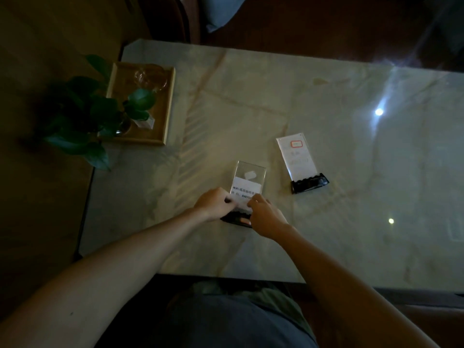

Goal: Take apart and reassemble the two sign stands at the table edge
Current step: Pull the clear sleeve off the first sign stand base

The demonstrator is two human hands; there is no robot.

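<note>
Two sign stands stand on the marble table. The nearer one has a clear acrylic panel with a white WiFi card, set over a black base. My left hand pinches the panel's lower left edge and rests on the base. My right hand grips the panel's lower right edge, its thumb lying on the base. The second sign stand, a white card with a red box in a clear panel, sits in its black base to the right, untouched.
A wooden tray at the table's left holds a glass dish and a potted green plant that overhangs the edge. The table's near edge runs just in front of my lap. Bright light reflections mark the right side.
</note>
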